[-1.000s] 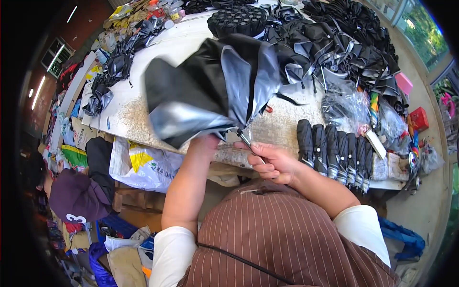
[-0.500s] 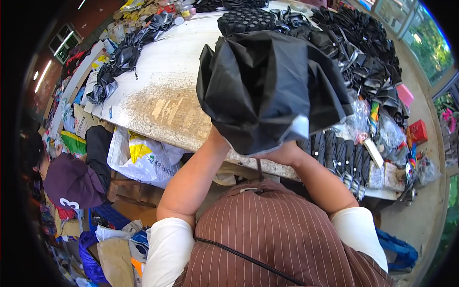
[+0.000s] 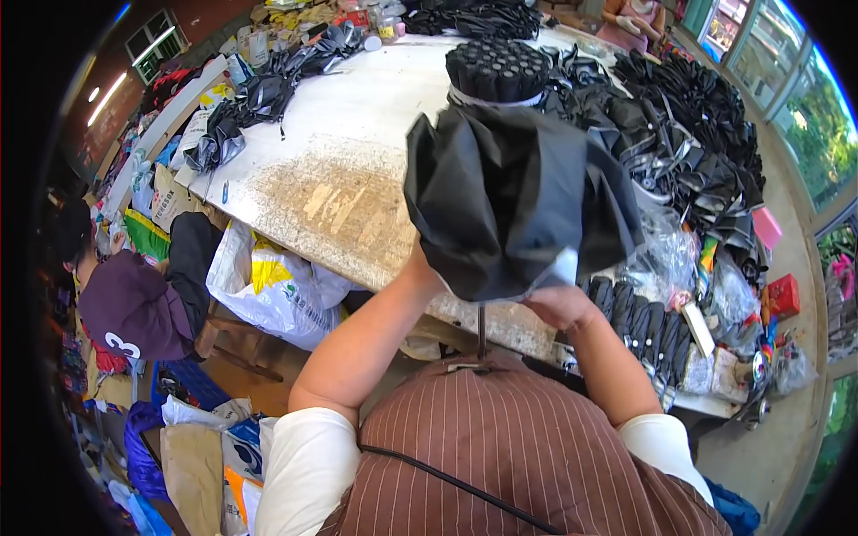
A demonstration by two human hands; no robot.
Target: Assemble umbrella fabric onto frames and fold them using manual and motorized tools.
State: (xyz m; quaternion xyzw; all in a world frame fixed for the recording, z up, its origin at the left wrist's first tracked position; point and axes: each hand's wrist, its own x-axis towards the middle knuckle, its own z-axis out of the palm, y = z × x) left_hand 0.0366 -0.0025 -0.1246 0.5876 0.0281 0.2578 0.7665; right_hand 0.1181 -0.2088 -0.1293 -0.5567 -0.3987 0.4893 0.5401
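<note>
A black umbrella (image 3: 527,201) is held up in front of my chest, its cloth loose, puckered and only partly spread. Its thin dark shaft (image 3: 482,332) points down toward my apron. My left hand (image 3: 427,268) grips the umbrella from the left side, its fingers hidden behind the cloth. On the right, my right hand (image 3: 561,305) is closed at the lower edge of the cloth, near a pale silvery corner; its fingertips are covered. Just beyond the umbrella stands a round bundle of black folded umbrellas (image 3: 497,71) with a white band around it.
A worn white table (image 3: 349,116) spans the front. Heaps of black cloth (image 3: 706,125) cover its right side, with a row of folded umbrellas (image 3: 626,322) nearer me. White sacks (image 3: 277,286) stand below the left edge. One person (image 3: 134,299) sits at left; another (image 3: 630,22) is at far right.
The umbrella's cloth looks narrower and more drawn in, and more of the shaft shows beneath it. The whole view has shifted, bringing the far person and more of the banded bundle into sight.
</note>
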